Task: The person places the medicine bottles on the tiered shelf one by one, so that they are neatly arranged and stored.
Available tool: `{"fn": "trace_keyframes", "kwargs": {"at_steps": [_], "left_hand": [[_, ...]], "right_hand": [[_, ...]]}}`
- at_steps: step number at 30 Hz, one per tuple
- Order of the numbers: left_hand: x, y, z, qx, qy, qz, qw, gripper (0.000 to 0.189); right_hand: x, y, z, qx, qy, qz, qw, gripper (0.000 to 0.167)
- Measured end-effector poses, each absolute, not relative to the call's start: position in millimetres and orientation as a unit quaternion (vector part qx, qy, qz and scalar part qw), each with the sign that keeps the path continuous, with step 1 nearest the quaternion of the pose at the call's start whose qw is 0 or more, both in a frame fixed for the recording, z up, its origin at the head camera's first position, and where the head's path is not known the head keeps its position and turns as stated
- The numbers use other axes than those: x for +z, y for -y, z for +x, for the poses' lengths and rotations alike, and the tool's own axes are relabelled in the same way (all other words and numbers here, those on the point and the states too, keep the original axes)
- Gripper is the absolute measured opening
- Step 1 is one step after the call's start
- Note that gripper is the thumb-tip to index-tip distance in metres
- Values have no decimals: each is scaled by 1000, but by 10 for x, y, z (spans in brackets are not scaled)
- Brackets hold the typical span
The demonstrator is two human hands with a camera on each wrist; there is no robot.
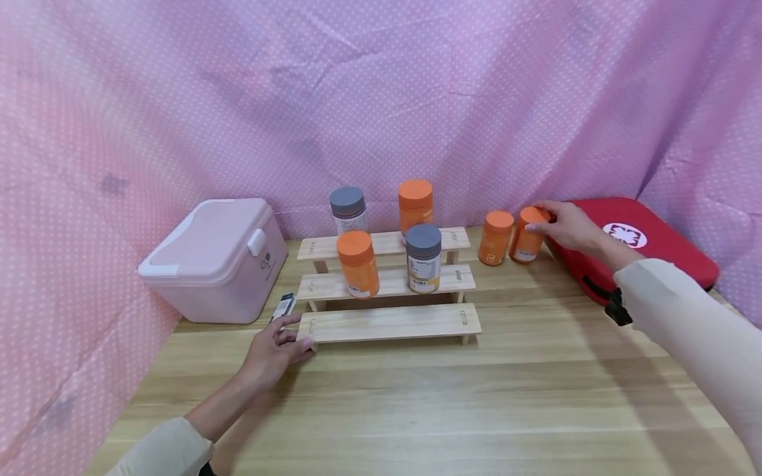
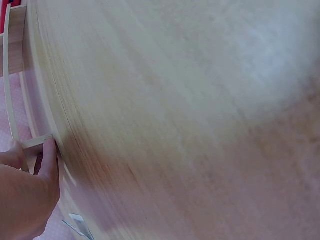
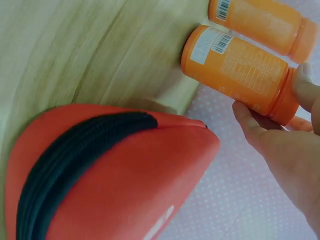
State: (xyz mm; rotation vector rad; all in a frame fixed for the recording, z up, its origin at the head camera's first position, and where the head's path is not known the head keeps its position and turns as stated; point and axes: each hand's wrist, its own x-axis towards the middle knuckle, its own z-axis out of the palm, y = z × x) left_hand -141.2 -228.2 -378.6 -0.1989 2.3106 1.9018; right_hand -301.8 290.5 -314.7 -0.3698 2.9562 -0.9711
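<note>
My right hand [image 1: 568,228] grips an orange bottle [image 1: 526,243] around its lid, thumb on one side and fingers on the other. Its barcode label [image 3: 221,44] shows in the right wrist view. Close beside it stands another orange bottle [image 1: 496,239]. At the left end of a three-step wooden rack [image 1: 389,324], my left hand [image 1: 268,354] pinches the lowest step between thumb and fingers. On the middle step are an orange bottle [image 1: 359,268] and a grey-lidded bottle [image 1: 424,261]. The top step bears another grey-lidded bottle [image 1: 348,206] and another orange bottle [image 1: 415,205].
A pale pink lidded box [image 1: 208,264] stands left of the rack. Between them lies a small card-like item [image 1: 284,305]. On the right is a red case [image 1: 649,244] with a white emblem, under my right forearm. A pink dotted cloth [image 1: 381,99] hangs behind the wooden table [image 1: 417,410].
</note>
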Motion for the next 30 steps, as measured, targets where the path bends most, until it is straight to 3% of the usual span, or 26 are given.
{"fn": "trace_keyframes", "kwargs": {"at_steps": [6, 15, 25, 30], "left_hand": [[-3807, 2313, -1419, 628, -772, -65, 71, 56], [-3797, 2297, -1411, 629, -771, -64, 73, 57], [-3772, 2283, -1399, 637, -765, -61, 72, 58], [-3772, 2282, -1395, 634, -768, -56, 71, 58]], "right_hand": [[-2963, -2912, -2761, -287, -946, -141, -48, 48], [-2559, -2835, -2162, -299, -938, -152, -86, 53], [-2343, -2572, -1726, -288, -907, -276, -136, 53], [-2308, -2386, -1602, -281, -901, -311, -114, 56]]}}
